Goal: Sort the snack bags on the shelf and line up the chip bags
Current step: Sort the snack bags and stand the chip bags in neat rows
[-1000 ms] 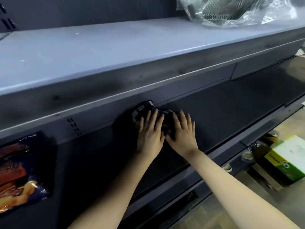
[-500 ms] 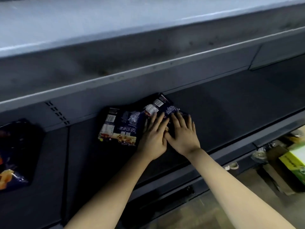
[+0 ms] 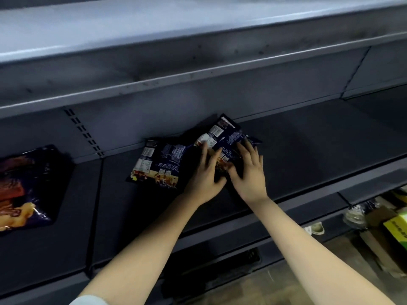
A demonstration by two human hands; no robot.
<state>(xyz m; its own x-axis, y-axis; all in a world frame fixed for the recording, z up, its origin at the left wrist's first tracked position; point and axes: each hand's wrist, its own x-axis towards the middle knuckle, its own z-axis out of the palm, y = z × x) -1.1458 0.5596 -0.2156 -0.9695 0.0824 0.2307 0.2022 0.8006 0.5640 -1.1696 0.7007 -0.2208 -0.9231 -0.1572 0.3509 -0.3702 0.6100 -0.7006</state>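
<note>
Far left on the dark shelf point(image 3: 308, 150): a chip bag point(image 3: 28, 188) lying flat, well apart from the rest. Mid-shelf, a 2nd bag point(image 3: 158, 164) back-side up. My left hand point(image 3: 203, 177) & right hand point(image 3: 250, 175) rest w/ fingers spread flat on a 3rd bag point(image 3: 226, 134), pressing, not gripping; it touches the 2nd.
</note>
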